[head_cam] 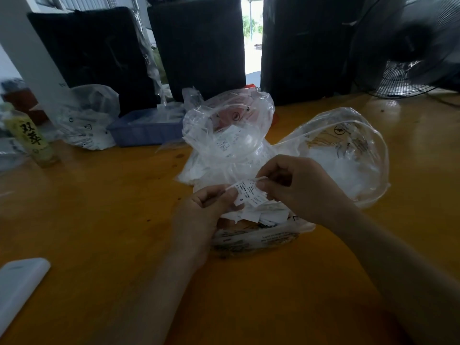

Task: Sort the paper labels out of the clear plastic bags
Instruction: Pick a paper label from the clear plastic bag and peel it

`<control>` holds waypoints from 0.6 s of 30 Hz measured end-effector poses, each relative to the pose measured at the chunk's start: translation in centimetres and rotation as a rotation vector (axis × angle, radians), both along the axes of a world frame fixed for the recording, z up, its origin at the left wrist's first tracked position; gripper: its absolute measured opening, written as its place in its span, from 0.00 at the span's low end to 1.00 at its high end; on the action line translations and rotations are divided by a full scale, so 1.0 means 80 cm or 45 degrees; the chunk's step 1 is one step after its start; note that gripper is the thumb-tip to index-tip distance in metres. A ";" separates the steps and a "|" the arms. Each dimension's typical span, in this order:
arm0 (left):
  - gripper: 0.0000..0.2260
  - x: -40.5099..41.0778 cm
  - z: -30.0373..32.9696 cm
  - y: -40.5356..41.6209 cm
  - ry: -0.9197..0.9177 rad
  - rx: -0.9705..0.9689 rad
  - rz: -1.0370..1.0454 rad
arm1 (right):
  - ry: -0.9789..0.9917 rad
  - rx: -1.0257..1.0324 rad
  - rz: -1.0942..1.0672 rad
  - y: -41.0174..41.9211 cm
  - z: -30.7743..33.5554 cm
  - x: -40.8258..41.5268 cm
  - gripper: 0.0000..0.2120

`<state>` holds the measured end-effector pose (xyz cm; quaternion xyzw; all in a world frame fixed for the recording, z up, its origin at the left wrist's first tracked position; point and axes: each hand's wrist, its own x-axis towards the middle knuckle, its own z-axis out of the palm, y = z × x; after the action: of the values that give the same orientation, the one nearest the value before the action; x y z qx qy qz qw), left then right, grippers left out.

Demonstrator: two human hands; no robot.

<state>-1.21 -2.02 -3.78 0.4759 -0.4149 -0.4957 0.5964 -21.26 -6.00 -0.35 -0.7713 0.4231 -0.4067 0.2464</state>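
A white paper label (246, 194) printed with small text and an "S" is held between both hands above the table. My left hand (206, 207) pinches its left end and my right hand (296, 185) pinches its right end. Under the hands lies a heap of loose white labels (263, 215) on a flattened printed plastic bag (261, 239). Behind stands a crumpled clear bag (229, 130) with labels inside. To the right, another clear bag (348, 150) holds more white paper.
The yellow-brown wooden table (99, 207) carries a blue plastic tray (146, 130), another clear bag (87, 120) at the back left, a green bottle (32, 140) and a white flat device (17, 287) at the front left. Black bundles (199, 46) and a fan (413, 46) stand behind.
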 end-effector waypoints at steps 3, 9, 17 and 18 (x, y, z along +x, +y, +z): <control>0.11 0.000 -0.001 -0.001 0.012 0.008 0.026 | -0.007 -0.018 -0.021 -0.001 0.002 -0.003 0.04; 0.07 0.001 -0.003 -0.002 0.050 -0.010 0.020 | 0.018 -0.020 -0.019 -0.002 0.002 -0.007 0.03; 0.17 0.001 -0.001 -0.001 -0.003 -0.021 0.015 | 0.074 0.001 0.064 -0.001 0.010 -0.013 0.02; 0.16 0.001 -0.001 0.000 -0.029 -0.025 0.013 | 0.076 0.019 0.083 -0.001 0.011 -0.014 0.02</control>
<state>-1.14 -2.01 -3.87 0.4777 -0.4239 -0.4833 0.5988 -22.38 -6.07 0.49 -0.7945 0.4079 -0.3721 0.2527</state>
